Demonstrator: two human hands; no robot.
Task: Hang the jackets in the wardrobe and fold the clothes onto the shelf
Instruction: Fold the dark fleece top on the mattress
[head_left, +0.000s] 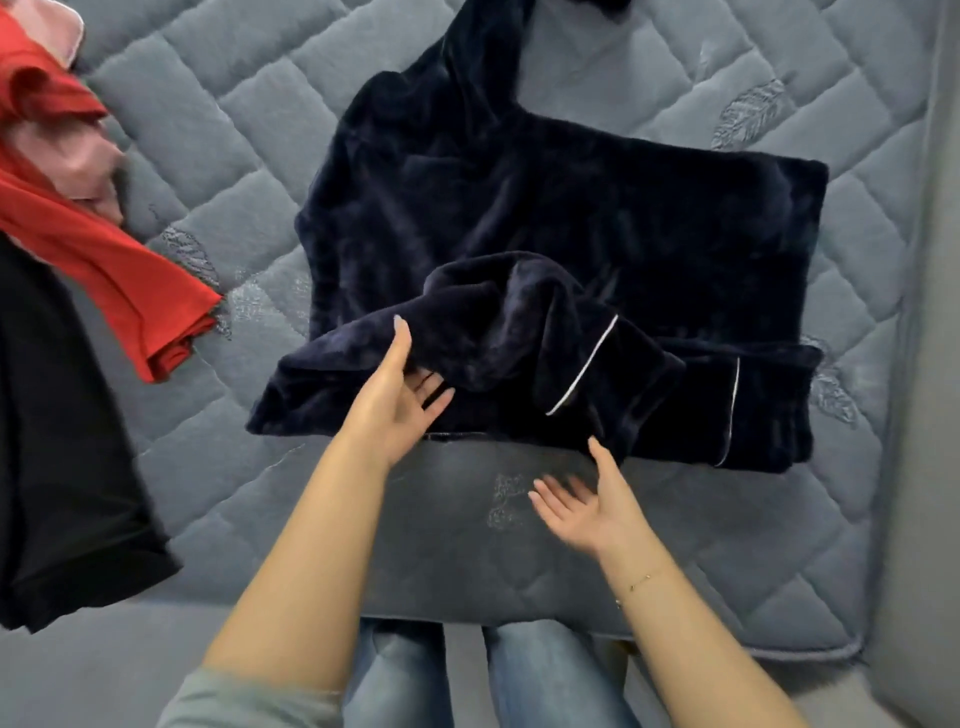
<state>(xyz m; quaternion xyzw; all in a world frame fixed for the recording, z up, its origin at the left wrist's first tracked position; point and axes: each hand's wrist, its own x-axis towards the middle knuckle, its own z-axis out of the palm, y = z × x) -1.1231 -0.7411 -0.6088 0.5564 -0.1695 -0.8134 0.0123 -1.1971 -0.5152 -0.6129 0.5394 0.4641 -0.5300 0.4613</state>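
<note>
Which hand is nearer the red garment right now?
Left. The left hand lies on the navy top's near edge, just right of the red garment. The right hand hovers farther right, over the mattress.

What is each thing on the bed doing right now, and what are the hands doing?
Dark navy fleece garment: spread on mattress, partly folded.
Red cloth: crumpled at left.
Black cloth: lying at left edge.
Left hand: open, touching the fleece.
Right hand: open, holding nothing.
</note>
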